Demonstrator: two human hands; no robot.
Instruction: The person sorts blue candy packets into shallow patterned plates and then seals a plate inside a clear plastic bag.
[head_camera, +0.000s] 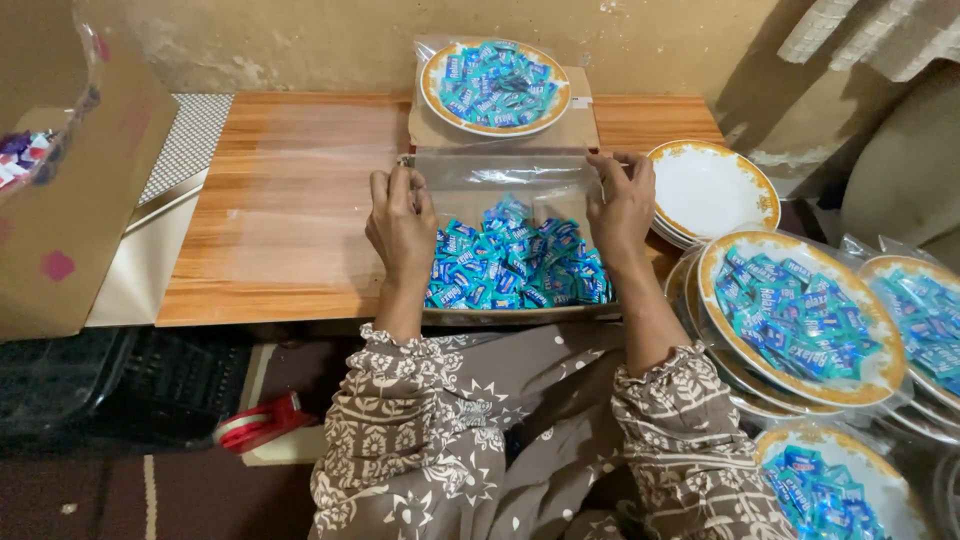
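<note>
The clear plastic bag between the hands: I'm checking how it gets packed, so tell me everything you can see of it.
The clear plastic bag is thin, glossy and see-through. It lies on the wooden table, its far edge toward the wall. Inside sits a plate heaped with blue-wrapped candies, filling the near part; the far part looks flat and empty. The left hand presses on its left side and the right hand on its right. Whether it is sealed cannot be told.

Setting: home packing corner, floor level. Low wooden worktop set against a stained, flaking plaster wall. Beyond the fingers, a gold-rimmed plate of blue wrapped candies; right of them, stacked bagged candy plates. Left: cardboard box, red tape dispenser on the floor.
</note>
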